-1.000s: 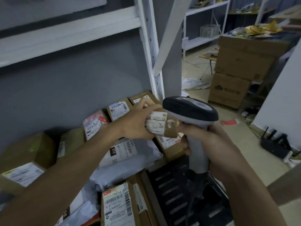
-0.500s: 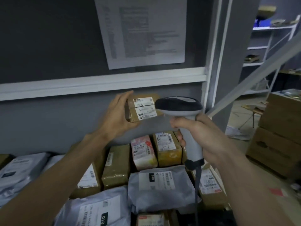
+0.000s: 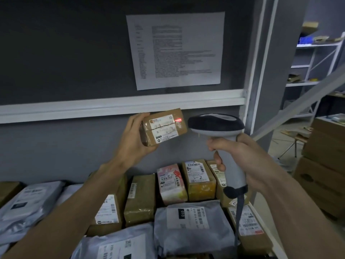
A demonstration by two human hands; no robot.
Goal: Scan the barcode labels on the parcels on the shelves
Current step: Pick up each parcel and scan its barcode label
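Here the left hand (image 3: 133,142) holds a small brown parcel (image 3: 163,126) up in front of the grey wall, just under the white shelf rail (image 3: 119,106); its fingers (image 3: 138,118) curl over the parcel's left end and the thumb props it from below. The parcel's white barcode label (image 3: 164,128) faces the camera, and a short red scan line (image 3: 178,120) glows at the label's upper right edge. The right hand (image 3: 240,156) grips the grey handle of a barcode scanner (image 3: 217,126), fingers wrapped tight round it, the dark head just beside the parcel's right end and apart from it. The scanner's cable (image 3: 239,212) hangs down from the handle's base. Below, on the shelf, lie more parcels: a pink-patterned box (image 3: 171,184), a yellowish box marked 5-2 (image 3: 199,179), a taped brown box (image 3: 141,199) and a grey mailer bag marked 010 (image 3: 194,223). A printed sheet (image 3: 177,51) is stuck on the dark board above the rail. To the right stand stacked cardboard cartons (image 3: 324,165)
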